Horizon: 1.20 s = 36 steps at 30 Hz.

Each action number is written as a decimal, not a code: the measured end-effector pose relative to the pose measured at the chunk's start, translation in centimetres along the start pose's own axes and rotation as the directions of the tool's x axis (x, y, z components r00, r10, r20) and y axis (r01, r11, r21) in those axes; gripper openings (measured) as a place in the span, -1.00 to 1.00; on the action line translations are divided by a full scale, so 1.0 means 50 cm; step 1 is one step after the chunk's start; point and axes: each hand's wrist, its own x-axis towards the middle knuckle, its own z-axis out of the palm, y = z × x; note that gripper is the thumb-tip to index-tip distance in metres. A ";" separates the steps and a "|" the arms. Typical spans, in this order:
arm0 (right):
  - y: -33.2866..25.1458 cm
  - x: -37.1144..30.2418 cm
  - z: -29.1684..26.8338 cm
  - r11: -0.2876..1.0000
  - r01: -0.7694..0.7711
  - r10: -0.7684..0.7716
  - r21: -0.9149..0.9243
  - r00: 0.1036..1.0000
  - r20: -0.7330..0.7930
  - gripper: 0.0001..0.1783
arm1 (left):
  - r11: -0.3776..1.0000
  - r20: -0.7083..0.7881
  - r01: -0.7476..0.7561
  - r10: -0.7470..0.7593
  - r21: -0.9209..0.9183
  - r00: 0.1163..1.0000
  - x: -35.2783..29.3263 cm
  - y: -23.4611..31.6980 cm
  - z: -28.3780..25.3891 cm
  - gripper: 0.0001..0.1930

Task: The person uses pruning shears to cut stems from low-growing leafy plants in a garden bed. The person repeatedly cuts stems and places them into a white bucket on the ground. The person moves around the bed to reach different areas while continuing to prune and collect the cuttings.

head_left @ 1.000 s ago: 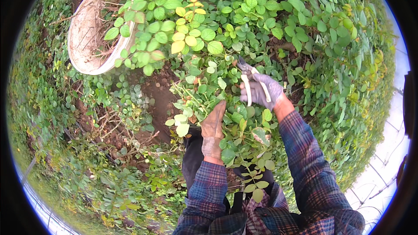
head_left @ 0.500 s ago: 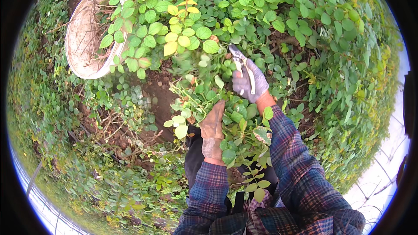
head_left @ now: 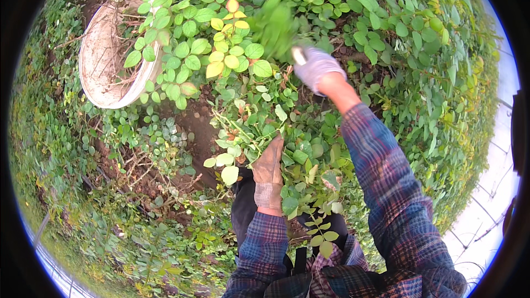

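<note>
My left hand, in a brown glove, is closed round a bunch of leafy stems. Their cut-looking green ends fan out to its left, and leaves hang down on its right. Farther off, my gloved right hand is closed on pruning shears. Only a pale part of the shears shows; the blades are hidden or smeared. Just beyond that hand is a motion-blurred leafy shoot; whether the shears touch it I cannot tell. A stem with yellow and reddish leaves stands to its left.
A dirty white bucket holding dry twigs stands tilted at the far left, partly behind leaves. Dense leafy bushes surround me. Brown soil and bare woody stems show at left. A pale tiled surface lies along the right edge.
My right hand has moved forward, away from me, with the shears. The foliage beyond it is now swept into a blur. My left hand stays nearly in place with the bunch.
</note>
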 end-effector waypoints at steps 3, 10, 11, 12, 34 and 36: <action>-0.024 0.018 0.017 0.967 0.058 -0.045 -0.246 0.997 0.060 -0.58 | 1.000 -0.016 -0.023 0.023 -0.016 1.000 0.001 -0.006 0.005 -0.20; 0.061 -0.063 -0.028 0.959 0.113 -0.096 0.259 0.992 -0.076 -0.23 | 0.989 0.007 0.068 -0.068 -0.130 0.998 0.021 0.011 -0.011 -0.38; 0.068 -0.067 -0.030 0.920 0.145 -0.063 0.364 0.972 -0.226 -0.24 | 0.975 0.023 0.119 -0.117 -0.186 0.993 0.020 0.016 -0.014 -0.54; 0.068 -0.065 -0.025 0.882 0.134 0.033 0.452 0.938 -0.344 -0.24 | 0.956 0.043 0.173 -0.167 -0.238 0.985 0.018 0.018 -0.017 -0.64; -0.056 0.114 -0.045 0.913 0.176 -0.090 -0.368 0.967 0.239 -0.61 | 0.980 0.087 0.104 -0.091 -0.168 0.992 0.026 -0.005 -0.006 -0.22; -0.022 0.058 -0.091 0.990 0.131 -0.116 -0.060 0.973 0.201 -0.45 | 0.997 -0.004 0.020 -0.020 -0.080 1.000 0.026 -0.003 -0.009 -0.22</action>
